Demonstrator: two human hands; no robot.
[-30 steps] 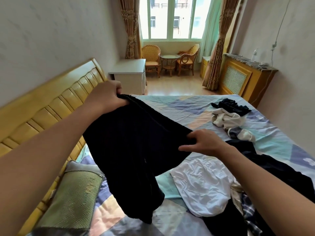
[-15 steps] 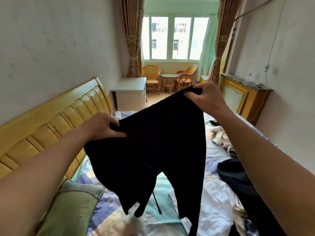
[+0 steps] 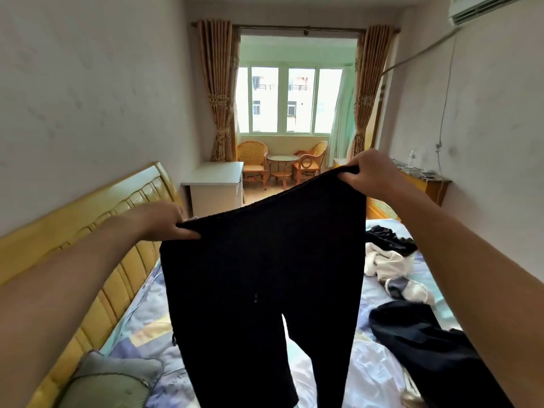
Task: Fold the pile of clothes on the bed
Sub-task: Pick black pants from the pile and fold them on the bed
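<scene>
A pair of black trousers [image 3: 265,275] hangs in the air above the bed [image 3: 141,328], waistband on top, both legs dangling down. My left hand [image 3: 164,222] grips the left end of the waistband. My right hand [image 3: 371,175] grips the right end, held higher and farther out. On the bed to the right lie a dark garment [image 3: 426,340], a white and black heap [image 3: 388,257] and a pale white garment [image 3: 371,375], partly hidden by the trousers.
A yellow wooden headboard [image 3: 88,228] runs along the left wall, with a green pillow [image 3: 109,384] at its foot. A white desk [image 3: 215,187] stands past the bed. Wicker chairs [image 3: 253,160] and a small round table sit by the window. A wooden cabinet [image 3: 429,187] lines the right wall.
Both hands have lifted the trousers off the bed and spread the waistband wide. My right hand rose up and to the right. The legs now hang straight down.
</scene>
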